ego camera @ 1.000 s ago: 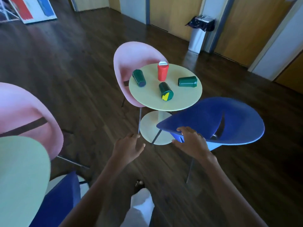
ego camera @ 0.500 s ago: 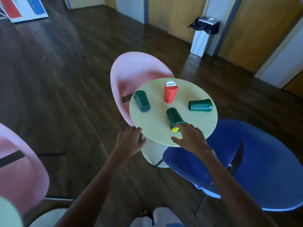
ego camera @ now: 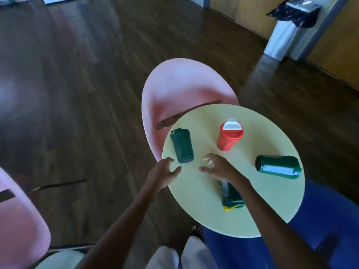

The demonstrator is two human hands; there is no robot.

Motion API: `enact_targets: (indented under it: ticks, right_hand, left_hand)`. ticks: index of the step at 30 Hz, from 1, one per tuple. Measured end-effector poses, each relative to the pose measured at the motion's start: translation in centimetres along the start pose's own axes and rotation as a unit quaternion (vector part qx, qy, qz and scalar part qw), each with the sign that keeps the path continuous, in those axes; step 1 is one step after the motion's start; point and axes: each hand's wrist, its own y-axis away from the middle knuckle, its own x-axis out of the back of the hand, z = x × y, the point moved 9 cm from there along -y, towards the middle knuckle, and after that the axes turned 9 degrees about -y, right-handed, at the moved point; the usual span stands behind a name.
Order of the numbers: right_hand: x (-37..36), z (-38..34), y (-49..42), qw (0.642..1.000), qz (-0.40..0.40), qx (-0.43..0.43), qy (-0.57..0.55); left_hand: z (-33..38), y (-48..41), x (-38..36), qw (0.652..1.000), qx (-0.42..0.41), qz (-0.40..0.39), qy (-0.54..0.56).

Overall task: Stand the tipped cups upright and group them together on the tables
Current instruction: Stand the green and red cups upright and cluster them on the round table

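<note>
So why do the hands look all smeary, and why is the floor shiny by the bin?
Head view: the left hand and right hand are smeary, probably motion blur; head view again, the floor beside the bin reflects pale light as glare.

Worktop (ego camera: 272, 200) smooth matt pale yellow-green. Green cups (ego camera: 182, 145) glossy, plastic-looking; red cup (ego camera: 229, 138) likewise, white lid. Floor (ego camera: 77, 94) dark wood planks, slight sheen. Pink chair (ego camera: 184, 88) smooth moulded shell.
</note>
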Motion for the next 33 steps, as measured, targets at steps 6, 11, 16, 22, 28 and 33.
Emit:
enact_targets:
  ticks: [6,11,16,22,28,33]
  right_hand:
    - [-1.5,2.1,-7.0,0.99,-0.056,-0.067,-0.107]
    - [-2.7,2.0,-10.6,0.953,-0.08,-0.094,-0.276]
    - [-3.6,1.6,-12.6,0.936,-0.09,-0.102,-0.325]
    - [-2.2,1.1,-13.1,0.926,-0.029,-0.062,-0.372]
    - [1.0,0.1,-13.3,0.917,0.049,0.017,-0.397]
    - [1.2,0.7,-12.6,0.907,0.109,0.039,-0.405]
  left_hand:
    - [-2.7,-7.6,-1.2,0.96,0.119,-0.072,0.243]
    - [-3.2,-11.5,-2.4,0.934,0.134,-0.161,0.289]
    - [-2.8,-12.6,-3.3,0.907,0.117,-0.22,0.341]
    - [-2.0,-14.0,-1.4,0.912,0.074,-0.192,0.355]
    - [0.4,-15.9,2.2,0.932,-0.015,-0.121,0.34]
    - [1.9,-15.6,2.5,0.918,-0.053,-0.114,0.377]
